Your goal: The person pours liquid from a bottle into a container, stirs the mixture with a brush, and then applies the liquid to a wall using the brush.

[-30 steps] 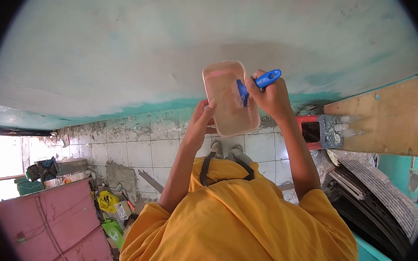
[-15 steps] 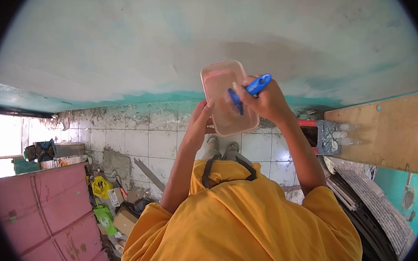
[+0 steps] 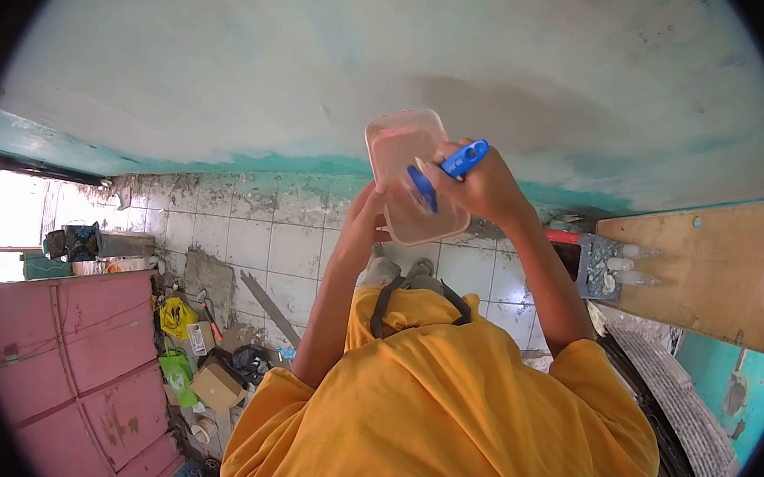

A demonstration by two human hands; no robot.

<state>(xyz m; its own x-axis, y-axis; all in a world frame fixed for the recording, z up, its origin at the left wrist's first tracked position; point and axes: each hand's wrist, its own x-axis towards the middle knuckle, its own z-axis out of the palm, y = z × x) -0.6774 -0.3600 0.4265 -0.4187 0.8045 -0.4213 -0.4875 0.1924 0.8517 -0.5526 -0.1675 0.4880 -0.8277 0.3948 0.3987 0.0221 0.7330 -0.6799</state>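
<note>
My left hand (image 3: 365, 220) grips the left side of a shallow plastic tub (image 3: 411, 143), with the thumb over its rim and the other fingers partly hidden behind it. The tub is tilted towards me and has pinkish paint residue inside. My right hand (image 3: 483, 187) is closed around a paintbrush (image 3: 465, 158) with a blue handle. The brush head dips into the tub, its bristles hard to make out against the tub's inside. Just beyond both hands rises a pale wall (image 3: 300, 76) with a turquoise strip along its lower part.
Below lies a dirty tiled floor (image 3: 249, 243). A pink cabinet (image 3: 64, 385) stands at left, beside a yellow bag (image 3: 177, 317), a green bag (image 3: 177, 377) and a cardboard box (image 3: 218, 385). To the right are a wooden board (image 3: 712, 269), a grey crate (image 3: 598, 263) and corrugated sheets (image 3: 664, 405).
The brush has shifted slightly left and down within the tub. The tub stays nearly in place, while the view of the surroundings has turned a little.
</note>
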